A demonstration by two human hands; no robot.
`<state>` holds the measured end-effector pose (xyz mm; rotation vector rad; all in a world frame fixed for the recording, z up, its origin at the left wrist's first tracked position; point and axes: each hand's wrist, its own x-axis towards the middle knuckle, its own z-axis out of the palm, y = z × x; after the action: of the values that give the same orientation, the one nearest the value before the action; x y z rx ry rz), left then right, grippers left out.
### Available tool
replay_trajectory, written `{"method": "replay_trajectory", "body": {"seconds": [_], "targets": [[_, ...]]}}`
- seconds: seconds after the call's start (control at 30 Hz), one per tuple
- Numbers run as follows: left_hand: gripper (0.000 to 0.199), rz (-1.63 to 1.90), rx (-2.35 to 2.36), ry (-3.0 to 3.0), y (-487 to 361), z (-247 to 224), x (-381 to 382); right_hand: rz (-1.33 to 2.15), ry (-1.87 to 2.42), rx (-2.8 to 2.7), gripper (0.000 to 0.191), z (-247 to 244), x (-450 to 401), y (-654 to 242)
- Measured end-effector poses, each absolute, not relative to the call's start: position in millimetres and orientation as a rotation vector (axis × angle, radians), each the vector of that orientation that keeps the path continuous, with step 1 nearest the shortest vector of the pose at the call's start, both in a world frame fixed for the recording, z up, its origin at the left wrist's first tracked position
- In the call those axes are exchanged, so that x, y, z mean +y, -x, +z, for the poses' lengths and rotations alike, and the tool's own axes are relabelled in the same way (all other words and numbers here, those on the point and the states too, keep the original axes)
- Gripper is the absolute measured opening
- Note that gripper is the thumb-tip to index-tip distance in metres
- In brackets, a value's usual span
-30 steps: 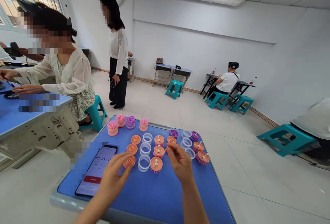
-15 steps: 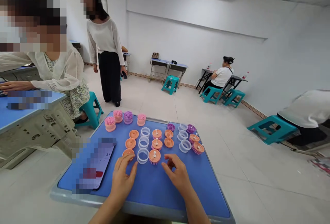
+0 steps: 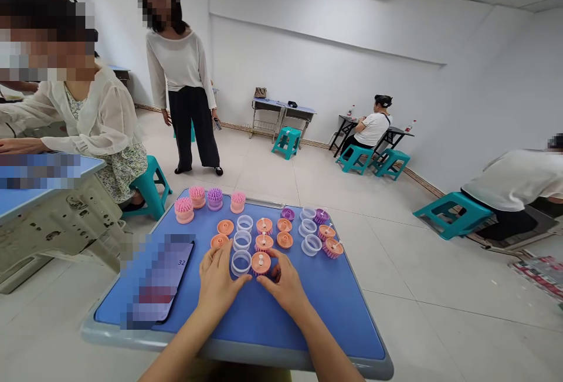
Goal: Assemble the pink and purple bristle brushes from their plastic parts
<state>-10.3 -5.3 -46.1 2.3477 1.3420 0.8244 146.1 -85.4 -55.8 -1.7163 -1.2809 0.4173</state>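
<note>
Head view: left hand (image 3: 217, 281) at ring (image 3: 241, 273) beside brush (image 3: 261, 264), right hand (image 3: 288, 283) at brush, fingers curved, grip unclear; likely reach step, next needs pinch.

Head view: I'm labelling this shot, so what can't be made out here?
All in the head view:
Whether the left hand touches the nearest clear ring: too close to tell.
Right hand: inner fingertips hidden behind it, so its hold on the nearest bristled orange piece is uncertain.
Phone screen: mostly pixelated; only "32" reads.
Co-worker at far left: fingers cut off by the picture's edge.
</note>
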Motion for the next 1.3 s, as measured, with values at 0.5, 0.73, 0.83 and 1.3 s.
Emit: {"method": "replay_trajectory", "body": {"seconds": [0.5, 0.73, 0.83, 1.3], "targets": [[0.048, 0.71, 1.345, -2.443, 4, -45, -6, 0.301, 1.719, -1.356, 0.045, -62, -81, -141], [0.042, 0.921, 1.066, -2.101, 8, -52, -4, 0.383, 1.461, -1.206, 0.041, -53, -88, -139], [0.041, 0.949, 0.934, -1.896, 8, -54, -6, 0.621, 1.278, -1.02, 0.042, -52, -91, -139], [0.034, 0.824, 0.779, -1.593, 10, -34, -11, 1.022, 1.059, -0.865, 0.054, -40, -101, -145]]}}
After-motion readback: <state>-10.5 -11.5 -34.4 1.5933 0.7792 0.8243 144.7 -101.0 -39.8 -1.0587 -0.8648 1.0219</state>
